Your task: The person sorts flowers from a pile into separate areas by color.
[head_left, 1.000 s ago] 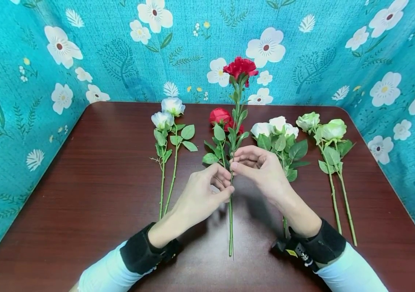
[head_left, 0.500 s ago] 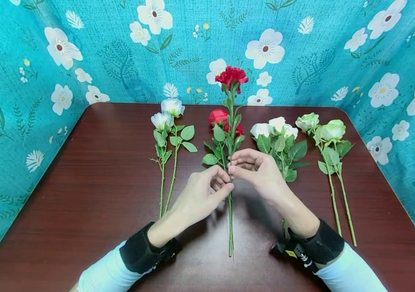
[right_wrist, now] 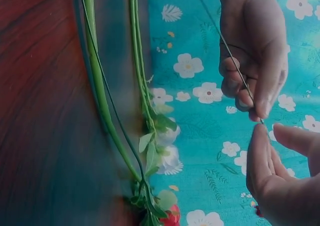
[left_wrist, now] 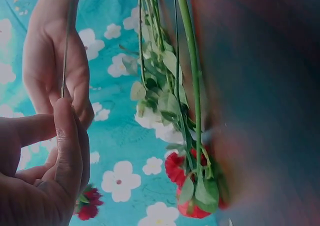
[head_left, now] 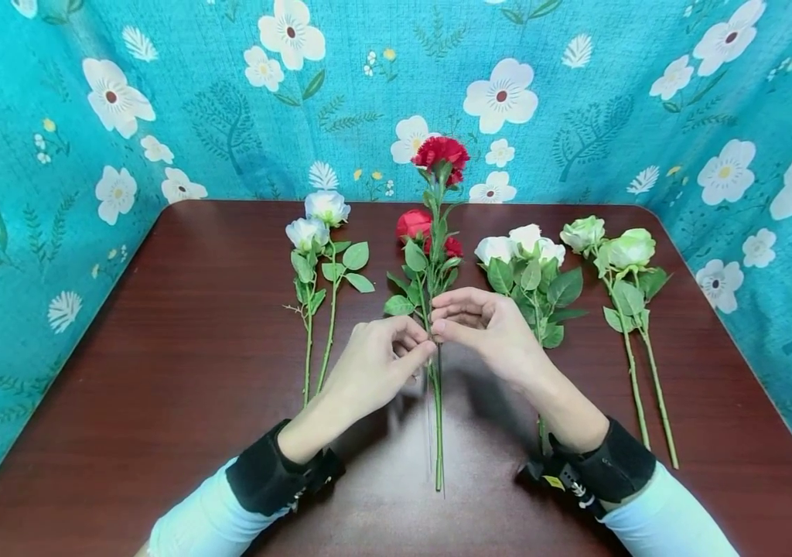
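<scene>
A red carnation on a long leafy stem is held up over the middle of the table. My left hand pinches its thin stem between thumb and fingertips; the right wrist view shows this left hand up close. Just above it, my right hand has its thumb and bent fingers about the same stem, with a small gap between thumb and fingertips in the right wrist view. Beneath the hands lie a red rose and another red carnation, their stems running towards the front of the table.
Two pale blue-white roses lie to the left on the dark wooden table. White roses lie right of the red flowers, partly behind my right forearm. Green roses are farther right. A turquoise floral curtain hangs behind.
The held carnation's bloom has come down and a little left, and its stem's lower end has swung left, apart from the stems on the table. Both hands have shifted slightly left.
</scene>
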Demonstrator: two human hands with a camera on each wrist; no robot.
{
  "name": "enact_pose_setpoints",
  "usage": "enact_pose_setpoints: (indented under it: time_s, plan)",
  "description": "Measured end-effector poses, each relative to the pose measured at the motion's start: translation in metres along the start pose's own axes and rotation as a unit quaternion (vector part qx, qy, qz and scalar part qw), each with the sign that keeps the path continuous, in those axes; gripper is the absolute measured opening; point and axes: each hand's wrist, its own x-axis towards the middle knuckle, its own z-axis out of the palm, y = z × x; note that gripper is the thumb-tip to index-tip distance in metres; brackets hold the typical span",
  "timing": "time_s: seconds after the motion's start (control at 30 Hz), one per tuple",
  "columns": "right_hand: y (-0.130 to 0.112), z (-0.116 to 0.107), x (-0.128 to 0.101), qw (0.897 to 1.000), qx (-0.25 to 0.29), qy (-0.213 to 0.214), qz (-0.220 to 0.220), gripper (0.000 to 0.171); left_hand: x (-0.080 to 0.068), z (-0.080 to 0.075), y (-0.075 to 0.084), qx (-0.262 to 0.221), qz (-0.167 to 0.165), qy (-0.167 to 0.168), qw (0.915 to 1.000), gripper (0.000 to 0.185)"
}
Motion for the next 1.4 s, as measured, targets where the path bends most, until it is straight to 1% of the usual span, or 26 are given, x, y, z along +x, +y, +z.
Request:
enact_pose_setpoints:
  time_s: [0.13,0.3,0.5,0.67,0.8,0.93,1.1,1.2,1.3,1.4]
  plan:
    - [0.000,-0.003,-0.002,0.999,-0.006,-0.031,0.016,0.032,0.004,-0.005,-0.007,-0.007,-0.044,-0.010,0.9989,0.006]
    - [-0.001,-0.006,-0.005,0.998,-0.023,-0.047,0.022,0.029,0.008,-0.010,-0.017,-0.007,-0.096,-0.043,0.9944,0.007]
    - [-0.002,-0.010,-0.008,0.998,-0.036,-0.053,0.026,0.031,0.013,-0.012,-0.029,-0.004,-0.128,-0.073,0.9890,0.009]
    - [-0.002,-0.012,-0.009,0.997,-0.039,-0.056,0.026,0.032,0.016,-0.010,-0.037,-0.002,-0.149,-0.083,0.9854,0.008]
    - [0.000,-0.012,-0.010,0.998,-0.036,-0.055,0.024,0.030,0.015,-0.006,-0.040,0.000,-0.160,-0.102,0.9818,0.007]
    - [0.002,-0.014,-0.012,0.998,-0.034,-0.055,0.024,0.029,0.013,0.000,-0.040,-0.020,-0.170,-0.122,0.9776,0.007]
    - [0.002,-0.015,-0.013,0.998,-0.038,-0.055,0.018,0.029,0.013,0.004,-0.039,-0.049,-0.179,-0.119,0.9755,0.007]
    - [0.002,-0.016,-0.013,0.997,-0.043,-0.058,0.020,0.030,0.013,0.007,-0.040,-0.060,-0.180,-0.124,0.9739,0.012]
    - [0.003,-0.017,-0.013,0.995,-0.072,-0.063,0.021,0.032,0.014,0.010,-0.040,-0.049,-0.174,-0.134,0.9743,0.019]
    - [0.006,-0.017,-0.015,0.989,-0.121,-0.082,0.030,0.036,0.015,0.013,-0.042,-0.033,-0.169,-0.143,0.9746,0.024]
